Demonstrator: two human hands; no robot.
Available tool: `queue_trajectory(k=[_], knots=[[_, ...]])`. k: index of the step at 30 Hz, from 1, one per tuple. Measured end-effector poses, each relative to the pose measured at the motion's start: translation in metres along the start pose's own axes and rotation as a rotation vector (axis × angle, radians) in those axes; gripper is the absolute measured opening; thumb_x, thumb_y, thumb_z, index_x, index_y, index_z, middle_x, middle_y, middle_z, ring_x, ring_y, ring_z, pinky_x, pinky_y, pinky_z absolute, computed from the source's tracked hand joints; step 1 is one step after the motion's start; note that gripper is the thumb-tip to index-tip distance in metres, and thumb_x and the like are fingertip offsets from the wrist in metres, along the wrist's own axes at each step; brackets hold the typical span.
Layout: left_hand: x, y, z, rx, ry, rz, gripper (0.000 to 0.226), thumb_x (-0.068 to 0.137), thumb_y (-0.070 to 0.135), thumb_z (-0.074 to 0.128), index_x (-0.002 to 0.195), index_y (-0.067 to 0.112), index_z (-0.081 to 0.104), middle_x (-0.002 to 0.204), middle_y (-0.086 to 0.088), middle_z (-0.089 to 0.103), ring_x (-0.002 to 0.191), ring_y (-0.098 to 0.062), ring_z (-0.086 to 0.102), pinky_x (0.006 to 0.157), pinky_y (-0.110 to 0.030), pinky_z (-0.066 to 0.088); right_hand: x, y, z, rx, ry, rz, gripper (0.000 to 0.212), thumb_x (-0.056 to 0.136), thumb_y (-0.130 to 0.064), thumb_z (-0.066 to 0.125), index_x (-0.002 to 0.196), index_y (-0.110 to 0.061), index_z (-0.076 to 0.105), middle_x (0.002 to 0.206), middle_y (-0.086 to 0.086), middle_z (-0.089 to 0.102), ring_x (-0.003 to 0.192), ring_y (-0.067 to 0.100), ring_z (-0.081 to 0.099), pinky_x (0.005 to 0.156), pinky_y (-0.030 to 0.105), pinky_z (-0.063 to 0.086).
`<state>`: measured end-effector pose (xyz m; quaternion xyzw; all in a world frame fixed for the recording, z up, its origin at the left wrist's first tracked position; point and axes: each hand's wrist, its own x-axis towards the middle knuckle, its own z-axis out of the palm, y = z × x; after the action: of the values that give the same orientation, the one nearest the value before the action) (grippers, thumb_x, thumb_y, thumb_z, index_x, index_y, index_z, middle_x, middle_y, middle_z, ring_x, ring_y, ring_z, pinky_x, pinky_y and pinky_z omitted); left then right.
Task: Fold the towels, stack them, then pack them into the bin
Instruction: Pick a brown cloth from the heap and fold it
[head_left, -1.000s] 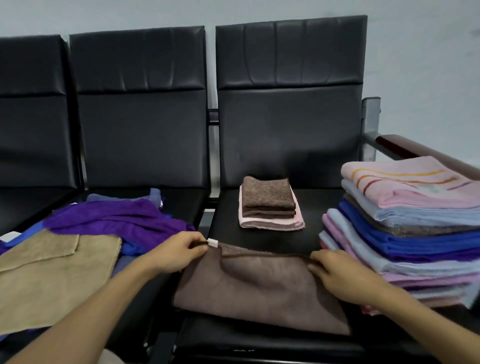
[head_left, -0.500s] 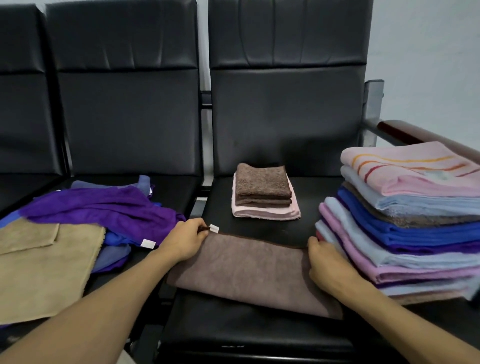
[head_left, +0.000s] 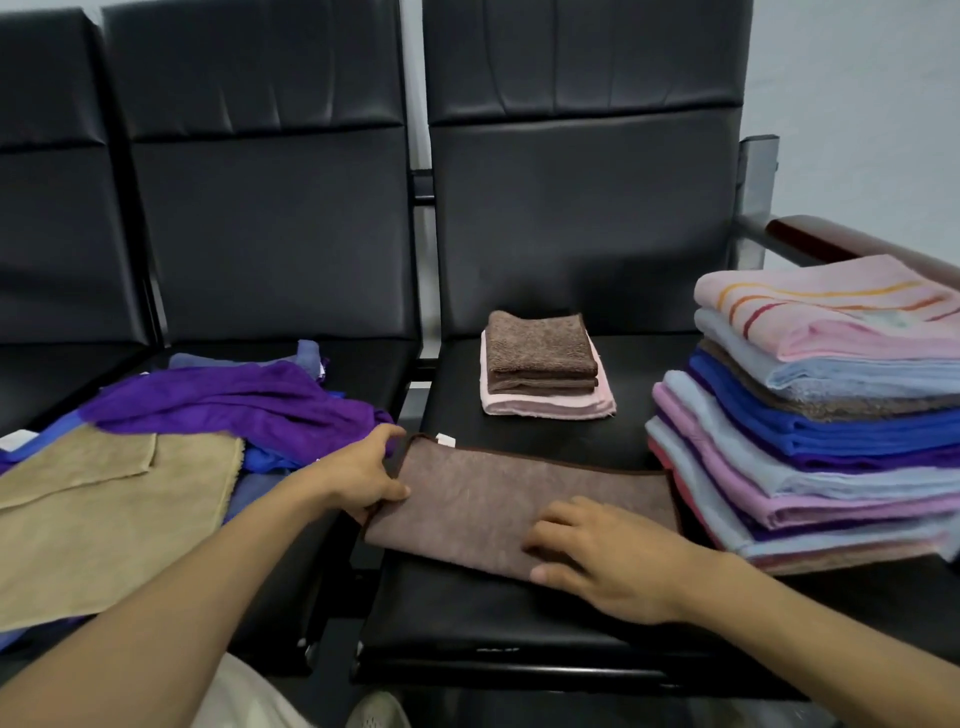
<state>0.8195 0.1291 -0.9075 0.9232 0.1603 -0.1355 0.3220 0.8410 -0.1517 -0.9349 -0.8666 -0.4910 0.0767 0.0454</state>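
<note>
A brown towel (head_left: 498, 488), folded into a long strip, lies across the front of the right-hand black seat (head_left: 519, 608). My left hand (head_left: 363, 475) grips its left end, thumb on top. My right hand (head_left: 602, 556) lies flat on its right half, fingers spread and pressing down. Behind it sits a small folded stack (head_left: 545, 369), two brown towels on a pink one. A tall stack of folded towels (head_left: 821, 410) in pink, light blue, blue and purple stands at the right. No bin is in view.
Unfolded towels lie on the middle seat: a purple one (head_left: 234, 400), a tan one (head_left: 104, 514) and blue ones beneath. Black seat backs (head_left: 582, 208) rise behind. A metal armrest with a dark red pad (head_left: 810, 239) stands at the far right.
My left hand slid from the towel's top left corner down to its left edge. My right hand left the right end and moved inward onto the towel's surface, flat.
</note>
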Motion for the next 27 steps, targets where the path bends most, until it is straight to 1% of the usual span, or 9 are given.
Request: queue_trajectory(k=[3, 5, 10, 12, 14, 16, 18, 24, 27], knots=[[-0.012, -0.001, -0.007, -0.37, 0.05, 0.153, 0.057, 0.087, 0.003, 0.065, 0.131, 0.034, 0.045, 0.067, -0.007, 0.055, 0.065, -0.015, 0.05, 0.058, -0.03, 0.042, 0.004, 0.0, 0.0, -0.001, 0.027, -0.008, 0.043, 0.096, -0.055, 0.034, 0.127, -0.03, 0.05, 0.128, -0.009, 0.047, 0.117, 0.013, 0.045, 0.101, 0.034, 0.038], [-0.019, 0.006, -0.013, -0.566, 0.104, 0.228, 0.05, 0.086, -0.001, 0.062, 0.12, 0.035, 0.058, 0.059, -0.001, 0.048, 0.061, -0.01, 0.045, 0.057, -0.025, 0.036, 0.01, -0.006, 0.003, -0.008, 0.043, -0.029, 0.043, 0.097, -0.054, 0.036, 0.132, -0.031, 0.048, 0.132, -0.009, 0.045, 0.12, 0.013, 0.042, 0.103, 0.034, 0.036], [-0.031, 0.033, -0.021, -0.809, 0.165, 0.268, 0.036, 0.083, 0.0, 0.058, 0.102, 0.027, 0.073, 0.098, -0.001, 0.067, 0.089, -0.016, 0.06, 0.07, -0.029, 0.048, 0.018, -0.023, -0.005, 0.278, -0.023, -0.068, 0.048, 0.097, -0.046, 0.043, 0.142, -0.029, 0.041, 0.148, -0.012, 0.035, 0.137, 0.003, 0.027, 0.113, 0.016, 0.018], [-0.031, 0.04, -0.021, -0.818, 0.157, 0.27, 0.033, 0.083, 0.001, 0.057, 0.097, 0.025, 0.075, 0.099, -0.001, 0.069, 0.092, -0.017, 0.062, 0.073, -0.029, 0.05, 0.014, -0.013, -0.012, 0.257, 0.112, 0.016, 0.037, 0.096, -0.043, 0.047, 0.13, -0.028, 0.054, 0.132, -0.008, 0.048, 0.125, 0.006, 0.042, 0.106, 0.018, 0.031], [-0.03, 0.048, -0.018, -0.815, 0.158, 0.278, 0.033, 0.082, 0.0, 0.056, 0.094, 0.023, 0.076, 0.098, -0.003, 0.071, 0.094, -0.018, 0.062, 0.078, -0.031, 0.05, 0.005, 0.005, -0.017, 0.186, 0.233, 0.243, 0.025, 0.094, -0.037, 0.049, 0.113, -0.025, 0.061, 0.114, -0.004, 0.054, 0.11, 0.013, 0.054, 0.095, 0.024, 0.041], [-0.027, 0.058, -0.012, -0.795, 0.157, 0.307, 0.033, 0.081, -0.003, 0.056, 0.092, 0.021, 0.076, 0.097, -0.004, 0.07, 0.095, -0.017, 0.061, 0.084, -0.03, 0.047, -0.004, 0.022, -0.02, 0.097, 0.176, 0.488, 0.023, 0.093, -0.038, 0.049, 0.107, -0.021, 0.057, 0.109, 0.0, 0.057, 0.104, 0.019, 0.058, 0.088, 0.029, 0.043], [-0.027, 0.071, -0.005, -0.76, 0.126, 0.342, 0.032, 0.08, -0.003, 0.056, 0.09, 0.019, 0.077, 0.1, -0.011, 0.07, 0.096, -0.018, 0.061, 0.089, -0.031, 0.045, -0.005, 0.032, -0.015, 0.16, 0.047, 0.628, 0.024, 0.09, -0.041, 0.054, 0.102, -0.02, 0.055, 0.109, 0.002, 0.063, 0.1, 0.02, 0.06, 0.082, 0.028, 0.045], [-0.016, 0.111, 0.032, -0.636, 0.036, 0.326, 0.025, 0.085, 0.001, 0.057, 0.092, 0.016, 0.076, 0.089, -0.005, 0.069, 0.078, -0.012, 0.059, 0.067, -0.019, 0.046, 0.001, 0.042, 0.004, 0.474, 0.124, 0.725, 0.019, 0.084, -0.031, 0.067, 0.102, -0.024, 0.065, 0.107, -0.005, 0.067, 0.097, 0.012, 0.063, 0.081, 0.02, 0.046], [-0.006, 0.122, 0.058, -0.49, 0.008, 0.369, 0.026, 0.083, 0.0, 0.056, 0.093, 0.017, 0.074, 0.075, -0.002, 0.06, 0.066, -0.009, 0.053, 0.064, -0.019, 0.042, 0.002, 0.049, 0.007, 0.608, 0.12, 0.742, 0.006, 0.085, -0.025, 0.066, 0.091, -0.024, 0.067, 0.09, -0.008, 0.068, 0.085, 0.009, 0.062, 0.074, 0.021, 0.045]])
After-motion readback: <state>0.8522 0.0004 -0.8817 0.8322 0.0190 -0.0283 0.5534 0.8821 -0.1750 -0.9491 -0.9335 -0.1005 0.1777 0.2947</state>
